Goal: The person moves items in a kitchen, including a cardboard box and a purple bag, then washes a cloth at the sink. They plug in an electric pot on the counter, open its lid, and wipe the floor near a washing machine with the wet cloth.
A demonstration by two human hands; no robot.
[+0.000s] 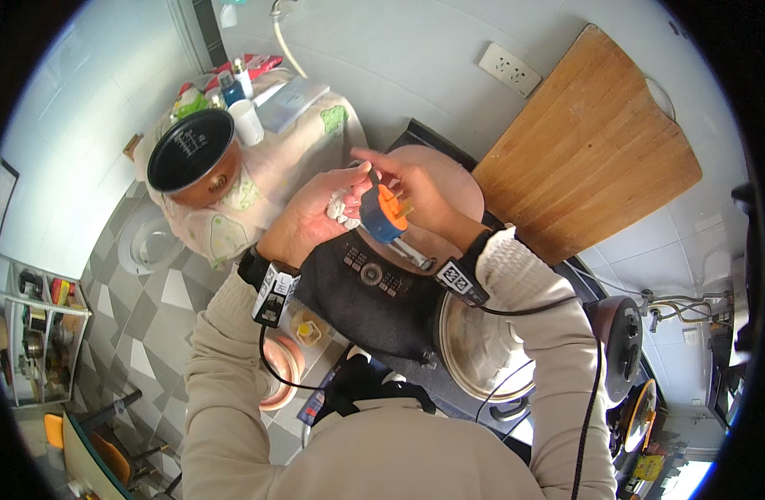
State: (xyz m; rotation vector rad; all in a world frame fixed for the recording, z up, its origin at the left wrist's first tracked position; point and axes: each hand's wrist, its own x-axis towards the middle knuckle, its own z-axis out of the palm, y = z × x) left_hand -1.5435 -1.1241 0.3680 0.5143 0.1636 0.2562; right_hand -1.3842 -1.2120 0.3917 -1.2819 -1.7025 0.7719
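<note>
A blue plug with an orange face and brass-coloured prongs (386,214) is held up between my two hands, above a black appliance (349,287) with a button panel. My left hand (316,204) is closed around a white bunched bundle (342,210), which looks like folded cord. Its thumb and fingertips meet at a dark strip above the plug. From the other side my right hand (420,193) reaches in beside the plug, its fingers partly smeared by motion. Whether those fingers grip the strip or the plug is hidden.
A black-lined inner pot (195,154) stands on a cloth-covered table at left, near a white cup (246,122) and bottles. A wooden board (586,146) leans on the wall below a socket (510,69). A lidded pan (482,350) is near my right forearm. Cables hang from both wrists.
</note>
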